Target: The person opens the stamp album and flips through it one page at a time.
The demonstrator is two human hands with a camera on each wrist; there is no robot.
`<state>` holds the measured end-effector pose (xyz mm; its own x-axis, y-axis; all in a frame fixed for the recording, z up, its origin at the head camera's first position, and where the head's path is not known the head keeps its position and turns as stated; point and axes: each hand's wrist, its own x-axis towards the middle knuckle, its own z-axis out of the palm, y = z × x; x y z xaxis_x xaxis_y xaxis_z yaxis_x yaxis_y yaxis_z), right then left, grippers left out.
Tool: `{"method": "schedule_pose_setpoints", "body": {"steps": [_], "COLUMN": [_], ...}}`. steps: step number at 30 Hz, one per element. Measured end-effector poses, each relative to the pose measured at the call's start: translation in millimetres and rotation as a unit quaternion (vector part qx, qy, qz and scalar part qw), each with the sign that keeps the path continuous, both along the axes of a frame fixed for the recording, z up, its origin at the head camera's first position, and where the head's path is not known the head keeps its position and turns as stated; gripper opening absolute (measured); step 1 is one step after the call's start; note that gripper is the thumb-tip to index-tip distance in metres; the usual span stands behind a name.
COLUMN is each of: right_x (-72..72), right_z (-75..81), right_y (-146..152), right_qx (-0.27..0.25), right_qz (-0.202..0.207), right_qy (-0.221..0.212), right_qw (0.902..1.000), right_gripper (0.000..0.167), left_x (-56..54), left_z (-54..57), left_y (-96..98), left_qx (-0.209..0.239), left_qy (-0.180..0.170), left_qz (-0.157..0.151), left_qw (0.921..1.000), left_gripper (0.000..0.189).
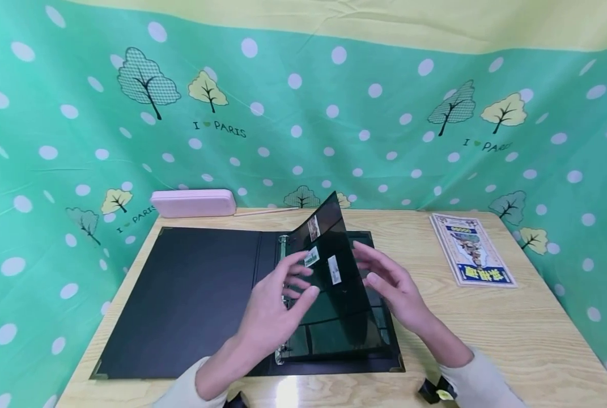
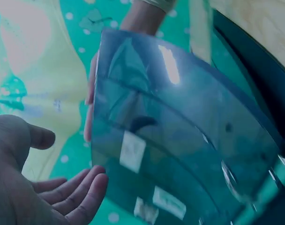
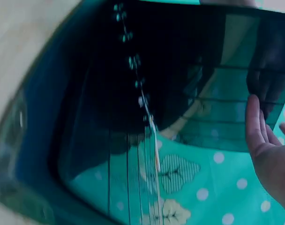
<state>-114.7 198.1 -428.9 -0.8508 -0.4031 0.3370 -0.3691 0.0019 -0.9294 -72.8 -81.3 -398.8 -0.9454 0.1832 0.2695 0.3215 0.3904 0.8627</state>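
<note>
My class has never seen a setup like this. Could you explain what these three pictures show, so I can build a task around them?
There is no machine here: a person works with two bare hands. The wide picture comes from a camera worn on the head, looking down; the other two come from cameras on the left and right wrists.

On the wooden table lie an open black binder, a pink case, a thin stick and some printed sheets.

A dark page bearing small paper pieces stands raised. The right hand touches it with straight fingers; the left hand is open beside it, gripping nothing.
</note>
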Motion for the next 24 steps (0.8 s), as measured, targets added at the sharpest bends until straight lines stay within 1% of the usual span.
{"method": "schedule_pose_setpoints", "body": {"steps": [2,5,8,11,14,16,20,24], "right_x": [3.8,9.5,14.7,18.6,20.2,20.0,19.2,18.6], "right_z": [0.8,1.7,1.8,1.6,1.5,1.1,0.2,-0.7], "right_y": [-4,-11,-16,-18,-19,-20,-22,-25], "right_qx": [-0.018,-0.041,-0.066,-0.088,-0.104,-0.118,-0.142,-0.147], "right_qz": [0.008,0.031,0.06,0.089,0.119,0.14,0.164,0.165], "right_qy": [0.0,0.008,0.008,-0.001,-0.019,-0.033,-0.058,-0.064], "right_qw": [0.9998,0.9987,0.9959,0.9921,0.9873,0.9826,0.9745,0.9731], "right_gripper": [0.054,0.055,0.054,0.056,0.059,0.063,0.067,0.065], "left_x": [-1.5,-4.4,-7.5,-9.7,-10.5,-10.7,-11.4,-11.3], "left_z": [4.4,8.9,10.1,10.1,11.5,12.8,14.8,15.2], "left_y": [10.7,24.0,32.4,37.0,37.7,35.9,29.9,21.6], "left_qx": [0.029,0.041,0.025,-0.007,-0.031,-0.037,-0.021,-0.004], "left_qy": [-0.017,-0.03,-0.034,-0.021,-0.006,-0.001,-0.013,-0.028], "left_qz": [-0.016,-0.023,-0.011,0.013,0.031,0.034,0.02,0.006], "left_qw": [0.9993,0.9984,0.9991,0.9997,0.999,0.9987,0.9995,0.9996], "left_gripper": [0.065,0.074,0.08,0.084,0.088,0.089,0.086,0.077]}}
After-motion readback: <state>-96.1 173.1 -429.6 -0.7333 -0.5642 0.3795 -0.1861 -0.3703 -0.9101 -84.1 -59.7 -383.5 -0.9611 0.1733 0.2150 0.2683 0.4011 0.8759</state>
